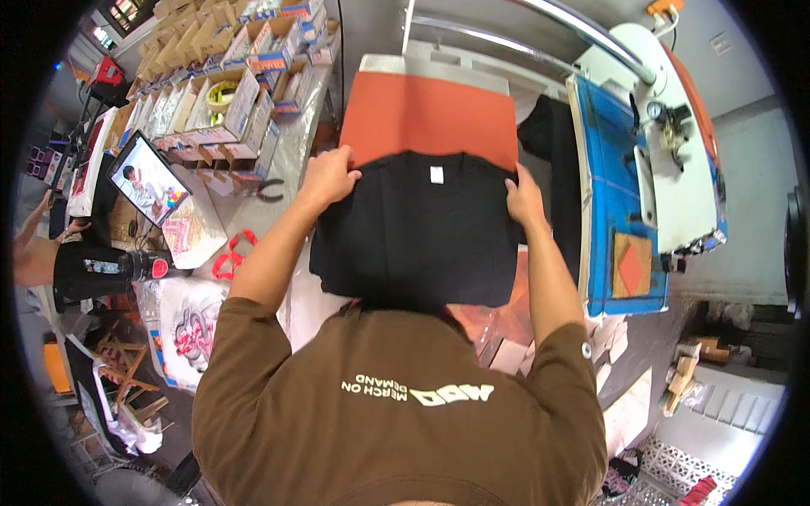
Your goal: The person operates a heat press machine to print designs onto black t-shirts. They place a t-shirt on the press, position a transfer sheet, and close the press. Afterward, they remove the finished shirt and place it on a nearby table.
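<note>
A black T-shirt (413,232) with a small white neck label (436,174) is spread between my hands, its collar toward the far side. My left hand (331,177) pinches the shirt at its left shoulder. At the opposite shoulder, my right hand (525,198) grips the fabric with thumb and fingers. The shirt's far edge overlaps an orange-red flat pad (426,110), and its lower part hangs in front of my chest. Whether the cloth rests on the pad or is held just above it, I cannot tell.
Right of the pad stands a machine with a blue panel (595,253) and a gauge. Black fabric (553,126) lies beside it. Cardboard boxes (224,110) fill the left table, with pliers (271,191), red scissors-like handles (236,255) and a lit tablet (150,179). Another person's arm (34,253) shows far left.
</note>
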Demonstrator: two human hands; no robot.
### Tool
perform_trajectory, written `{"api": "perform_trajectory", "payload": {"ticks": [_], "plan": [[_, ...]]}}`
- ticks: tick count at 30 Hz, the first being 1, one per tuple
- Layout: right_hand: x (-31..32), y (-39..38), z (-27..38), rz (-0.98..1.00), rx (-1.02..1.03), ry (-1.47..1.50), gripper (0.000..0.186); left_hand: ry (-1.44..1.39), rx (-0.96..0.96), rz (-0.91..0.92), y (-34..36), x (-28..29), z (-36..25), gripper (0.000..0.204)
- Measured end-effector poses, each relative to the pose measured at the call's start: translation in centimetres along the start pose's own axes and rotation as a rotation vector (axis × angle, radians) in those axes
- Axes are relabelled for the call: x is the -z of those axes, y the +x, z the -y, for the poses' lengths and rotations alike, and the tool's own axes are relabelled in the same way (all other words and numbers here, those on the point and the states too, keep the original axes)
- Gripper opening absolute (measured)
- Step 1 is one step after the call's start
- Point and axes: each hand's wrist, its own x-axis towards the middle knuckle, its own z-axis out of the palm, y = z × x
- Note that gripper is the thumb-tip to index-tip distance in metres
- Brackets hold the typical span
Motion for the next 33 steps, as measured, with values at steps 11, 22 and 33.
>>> {"api": "perform_trajectory", "payload": {"ticks": [11,22,33], "plan": [[14.3,-4.9,3.0,0.251,-0.077,0.151,0.016,-0.385,-0.212,-0.188,-10.1,7.7,-1.2,0.022],[24.7,-16.2,5.2,0.024,0.028,0.192,0.018,-0.894,-0.200,-0.324,-19.4,16.5,-5.1,0.021],[30.8,-16.6,7.2,-0.094,-0.033,0.550,0.005,-0.670,-0.231,-0.494,-19.7,21.4,-1.4,0.018]]}}
